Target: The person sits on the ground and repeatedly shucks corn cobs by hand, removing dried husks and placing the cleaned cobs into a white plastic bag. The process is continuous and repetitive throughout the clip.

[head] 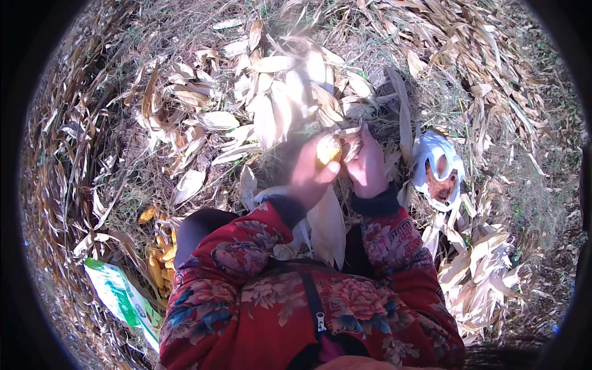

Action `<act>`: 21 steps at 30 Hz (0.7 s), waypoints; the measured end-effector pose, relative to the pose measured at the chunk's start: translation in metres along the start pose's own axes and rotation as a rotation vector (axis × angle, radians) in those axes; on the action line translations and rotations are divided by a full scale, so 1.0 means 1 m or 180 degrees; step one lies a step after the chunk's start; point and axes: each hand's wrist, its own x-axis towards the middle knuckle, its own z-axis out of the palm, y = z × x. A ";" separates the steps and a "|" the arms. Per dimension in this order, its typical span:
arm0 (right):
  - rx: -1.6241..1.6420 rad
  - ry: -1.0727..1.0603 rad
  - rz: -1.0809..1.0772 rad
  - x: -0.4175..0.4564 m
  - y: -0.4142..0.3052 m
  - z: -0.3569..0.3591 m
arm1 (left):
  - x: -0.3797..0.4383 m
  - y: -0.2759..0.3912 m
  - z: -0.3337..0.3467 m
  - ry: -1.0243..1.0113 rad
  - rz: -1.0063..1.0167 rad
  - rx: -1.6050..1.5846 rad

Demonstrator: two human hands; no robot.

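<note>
My left hand [311, 173] is closed around a yellow ear of corn [329, 149], its thumb lying along the near side. Close beside it on the right, my right hand [368, 162] grips dry brown husk [352, 144] at the ear's end. Strong sunlight blurs the far side of my left hand. Below the hands, a long pale husk [327, 226] hangs down towards my lap. Beyond them lies a heap of pale corn husks, or ears still in husk [273, 108]; glare hides which.
Several husked ears [162, 263] lie left of my knee, beside a green and white plastic sack [118, 293]. A white plastic bag [439, 171] with something brown inside sits at the right. Loose husks [481, 273] pile up lower right. Dry stalks [69, 152] line the left side.
</note>
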 end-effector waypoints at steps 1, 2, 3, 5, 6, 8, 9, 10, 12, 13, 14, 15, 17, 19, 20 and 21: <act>0.0021 0.0063 0.0029 -0.005 -0.001 0.013 | -0.003 0.021 0.014 0.0324 -0.0031 -0.0356; 0.0041 0.0126 0.0060 -0.011 0.000 0.027 | -0.003 0.010 0.013 0.0351 -0.0305 -0.0637; 0.0046 0.0180 0.0088 -0.015 0.000 0.036 | -0.002 -0.004 0.012 0.0385 -0.0566 -0.0929; 0.0332 -0.0224 0.0299 -0.010 0.013 0.011 | 0.004 -0.018 0.000 0.0479 -0.1206 -0.1409; 0.0318 0.0061 0.0444 -0.015 0.013 0.024 | 0.006 -0.028 -0.011 0.0543 -0.1560 -0.1455; 0.0655 -0.0250 0.0481 -0.014 0.010 0.028 | 0.007 -0.041 -0.035 0.0752 -0.1722 -0.1188; 0.0976 -0.0796 0.0321 -0.006 -0.001 0.002 | 0.009 -0.045 -0.042 0.0831 -0.1559 -0.0911; 0.1306 -0.1331 0.0141 -0.003 -0.015 -0.018 | 0.019 -0.019 -0.045 0.1078 -0.1934 -0.1795; 0.0013 0.0844 -0.0483 -0.026 -0.051 0.039 | 0.029 0.002 -0.069 0.1724 -0.2085 -0.2888; -0.0368 0.1271 -0.0553 -0.031 -0.069 0.033 | 0.033 -0.003 -0.082 0.1856 -0.1934 -0.3156; -0.0371 0.0616 -0.0719 -0.027 -0.091 -0.023 | 0.040 0.001 -0.090 0.2072 -0.1811 -0.3294; -0.0375 -0.0038 -0.0876 -0.022 -0.105 -0.074 | 0.047 0.004 -0.096 0.2288 -0.1691 -0.3422; -0.0729 0.0934 -0.0933 -0.021 -0.098 -0.061 | 0.053 -0.001 -0.113 0.2109 -0.1156 -0.3133; -0.0988 0.1506 -0.1058 -0.029 -0.100 -0.046 | 0.055 -0.003 -0.116 0.1964 -0.0973 -0.2783; -0.1065 0.1566 -0.1140 -0.035 -0.105 -0.039 | 0.054 -0.006 -0.117 0.2028 -0.1098 -0.2795; -0.1138 0.1625 -0.1239 -0.041 -0.114 -0.038 | 0.055 -0.006 -0.116 0.2075 -0.1217 -0.2807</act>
